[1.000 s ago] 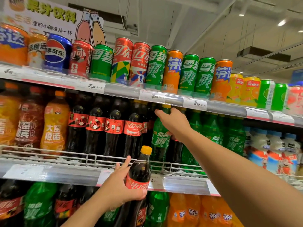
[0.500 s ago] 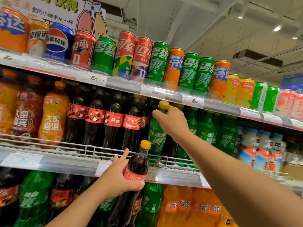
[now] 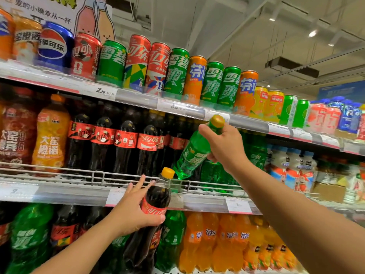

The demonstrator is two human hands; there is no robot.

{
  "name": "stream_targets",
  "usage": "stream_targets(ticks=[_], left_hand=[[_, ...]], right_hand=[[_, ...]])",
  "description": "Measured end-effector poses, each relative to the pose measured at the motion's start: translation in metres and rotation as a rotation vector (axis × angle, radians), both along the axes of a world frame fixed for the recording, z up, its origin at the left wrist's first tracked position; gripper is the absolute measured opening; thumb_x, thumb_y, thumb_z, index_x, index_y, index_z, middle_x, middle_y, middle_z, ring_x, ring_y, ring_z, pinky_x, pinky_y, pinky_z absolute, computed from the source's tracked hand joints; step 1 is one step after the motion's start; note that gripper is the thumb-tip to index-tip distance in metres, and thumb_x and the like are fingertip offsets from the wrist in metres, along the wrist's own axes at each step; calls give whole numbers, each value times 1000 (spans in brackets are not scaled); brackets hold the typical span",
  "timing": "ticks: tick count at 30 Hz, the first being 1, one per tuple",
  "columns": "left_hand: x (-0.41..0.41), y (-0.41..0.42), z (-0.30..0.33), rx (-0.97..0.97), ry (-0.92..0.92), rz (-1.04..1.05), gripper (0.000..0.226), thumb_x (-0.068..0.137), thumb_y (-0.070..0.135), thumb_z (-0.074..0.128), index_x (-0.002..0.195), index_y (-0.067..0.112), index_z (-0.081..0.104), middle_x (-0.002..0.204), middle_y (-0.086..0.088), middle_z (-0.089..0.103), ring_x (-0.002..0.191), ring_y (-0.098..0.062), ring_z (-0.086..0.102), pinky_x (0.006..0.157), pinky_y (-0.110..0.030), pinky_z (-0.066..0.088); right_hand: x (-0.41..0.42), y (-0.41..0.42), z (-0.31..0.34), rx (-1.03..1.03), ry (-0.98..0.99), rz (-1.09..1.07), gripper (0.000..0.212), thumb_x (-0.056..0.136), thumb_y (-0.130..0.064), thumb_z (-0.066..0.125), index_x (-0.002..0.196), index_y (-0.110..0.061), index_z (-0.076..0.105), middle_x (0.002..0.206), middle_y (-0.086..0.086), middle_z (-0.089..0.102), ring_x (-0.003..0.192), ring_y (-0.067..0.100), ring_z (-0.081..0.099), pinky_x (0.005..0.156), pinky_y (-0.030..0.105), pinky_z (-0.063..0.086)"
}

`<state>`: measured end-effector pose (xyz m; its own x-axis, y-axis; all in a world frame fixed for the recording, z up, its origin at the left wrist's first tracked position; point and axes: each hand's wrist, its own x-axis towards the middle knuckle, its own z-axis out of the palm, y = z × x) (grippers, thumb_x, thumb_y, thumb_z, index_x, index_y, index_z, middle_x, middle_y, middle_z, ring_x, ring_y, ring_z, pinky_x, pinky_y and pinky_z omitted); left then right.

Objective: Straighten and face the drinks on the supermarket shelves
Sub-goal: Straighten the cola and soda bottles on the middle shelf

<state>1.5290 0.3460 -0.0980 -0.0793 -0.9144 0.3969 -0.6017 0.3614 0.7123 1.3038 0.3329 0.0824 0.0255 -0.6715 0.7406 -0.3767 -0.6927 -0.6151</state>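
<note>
Fingers of the right hand (image 3: 227,147) are wrapped round a green bottle (image 3: 194,151), tilted at 1 o'clock off the middle shelf (image 3: 69,194). A cola bottle (image 3: 157,196) is gripped by the left hand (image 3: 130,210) at 6 o'clock. Neither is yet reshelved; facing remains unfinished.

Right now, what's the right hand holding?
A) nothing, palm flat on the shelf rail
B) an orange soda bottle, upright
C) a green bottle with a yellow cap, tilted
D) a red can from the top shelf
C: the right hand grips the green bottle near its neck, yellow cap leaning up to the right, base down by the wire rail of the middle shelf.
</note>
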Motion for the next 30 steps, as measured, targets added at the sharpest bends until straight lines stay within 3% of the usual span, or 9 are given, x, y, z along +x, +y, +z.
stream_targets(ticks=[5, 7, 9, 13, 19, 22, 25, 28, 30], left_hand=[[-18, 2, -4, -64, 6, 1, 90, 48, 68, 77, 123, 76, 29, 149, 29, 0, 140, -11, -15, 116, -53, 12], [-31, 2, -2, -149, 0, -19, 82, 51, 64, 78, 122, 70, 38, 150, 31, 21, 145, -12, 8, 113, -50, 26], [-47, 3, 4, -224, 36, -54, 70, 53, 56, 79, 117, 56, 51, 118, 34, 50, 119, -2, 48, 94, -39, 48], [-86, 3, 20, -253, 85, -103, 49, 53, 50, 81, 97, 42, 62, 92, 18, 60, 83, -3, 63, 67, -24, 50], [-138, -11, 35, -295, 56, -147, 51, 59, 49, 82, 103, 39, 59, 97, 19, 60, 91, -2, 62, 69, -21, 51], [-159, -16, 38, -258, 58, -138, 65, 56, 54, 81, 105, 73, 44, 113, 38, 44, 124, -1, 42, 100, -37, 40], [-181, -18, 39, -205, 0, -93, 76, 54, 61, 77, 96, 90, 22, 122, 44, 18, 137, -4, 12, 108, -40, 24], [-195, -29, 33, -126, -27, 7, 108, 51, 71, 73, 140, 62, 11, 151, 26, 1, 143, -9, -8, 116, -50, 11], [-201, -36, 31, -82, -25, 62, 122, 52, 73, 72, 150, 45, 5, 150, 26, -13, 144, -14, -15, 116, -53, 7]], right_hand=[[-51, 22, 8, -16, -69, -13, 29, 77, -50, 70, 78, -21, 66, 72, 14, 66, 35, 26, 56, 36, 26, 42], [-72, 26, 4, -16, -69, -33, 21, 79, -48, 70, 75, -28, 66, 70, 9, 68, 35, 29, 57, 35, 26, 42], [-92, 27, -2, -11, -60, -49, 17, 82, -46, 70, 75, -31, 65, 66, 9, 68, 36, 30, 58, 34, 26, 43], [-132, 20, -16, 29, -97, -59, 24, 83, -44, 70, 79, -21, 66, 63, 9, 66, 33, 26, 55, 35, 24, 41], [-187, 5, -25, 49, -147, -55, 26, 85, -39, 70, 80, -14, 65, 72, 17, 65, 35, 23, 52, 33, 25, 39], [-209, -4, -28, 47, -131, -78, 24, 84, -40, 70, 76, -18, 66, 70, 16, 67, 34, 26, 53, 33, 26, 39], [-226, -12, -29, 47, -117, -70, 28, 84, -41, 69, 78, -14, 66, 69, 19, 65, 33, 26, 53, 33, 24, 39], [-240, -22, -25, 35, -150, -51, 27, 84, -43, 69, 74, -18, 65, 63, 13, 64, 33, 25, 53, 33, 24, 38], [-248, -30, -18, 9, -177, -49, 26, 84, -44, 69, 73, -20, 65, 64, 10, 64, 34, 25, 55, 35, 24, 39]])
